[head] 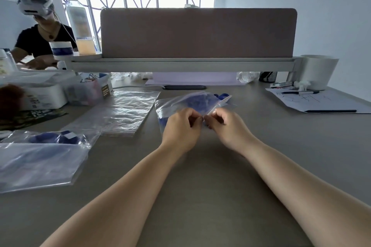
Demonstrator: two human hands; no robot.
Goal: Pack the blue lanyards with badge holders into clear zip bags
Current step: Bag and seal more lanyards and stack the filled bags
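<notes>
Curled fingers of the left hand and of the right hand are pressed thumb to fingertip, and the near edge of a clear zip bag is pinched between them at one spot where the two hands almost meet. A wide grey desk is spread under both bare forearms. At its far side a brown divider panel is mounted upright on a grey rail. At the left edge of the desk, packed bags are laid flat in a pile, and a coiled blue lanyard is seen through the top one. Between that pile and the hands, a stack of empty bags is laid flat, well apart from the held bag. The held bag is stretched away from the hands above the middle of the desk; whether its far end is resting on the surface cannot be told. A second blue lanyard is seen bunched inside it, and the badge holder cannot be made out. At the far right a white pot is set beside the rail, and a sheet of paper is laid in front of it with a marker pen on top. At the far left a white box and a clear container are placed side by side. Beyond the rail another person is seated, wearing a headset, next to a tall bottle.
</notes>
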